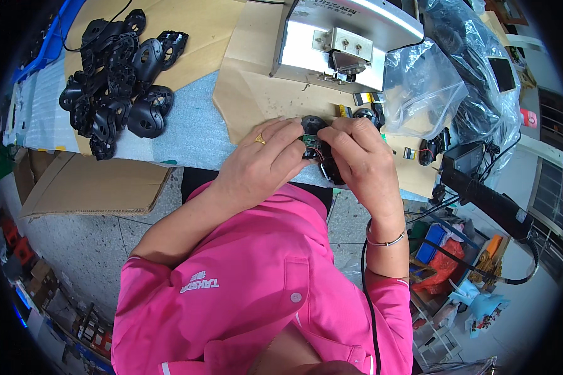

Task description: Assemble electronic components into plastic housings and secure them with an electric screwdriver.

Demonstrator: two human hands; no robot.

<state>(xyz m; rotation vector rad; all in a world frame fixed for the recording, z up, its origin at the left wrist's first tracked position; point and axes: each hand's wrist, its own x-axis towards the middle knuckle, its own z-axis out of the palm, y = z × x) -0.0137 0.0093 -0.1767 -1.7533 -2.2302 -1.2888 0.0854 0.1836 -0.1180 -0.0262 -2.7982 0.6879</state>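
Note:
Both hands meet at the table's near edge around a small black plastic housing [313, 122]. A green circuit board [309, 142] with thin red and pale wires [319, 152] sits in it. My left hand [266, 153] closes its fingers on the housing's left side. From the right, my right hand [361, 150] pinches at the board and wires; its fingertips are partly hidden, and any small part between them is too small to tell. Another black piece [331, 170] hangs below, joined by the wires. Just beyond my right hand lie a round black part [364, 114] and a yellow-wrapped piece [346, 110].
Black plastic housings [147, 115] are heaped at the left. A silver metal bench machine [300, 50] stands at the back centre. Clear plastic bags [422, 87] lie to its right, near a wired black part [428, 153]. A thick black cable handle [491, 203] juts out right. Cardboard [94, 184] lies below left.

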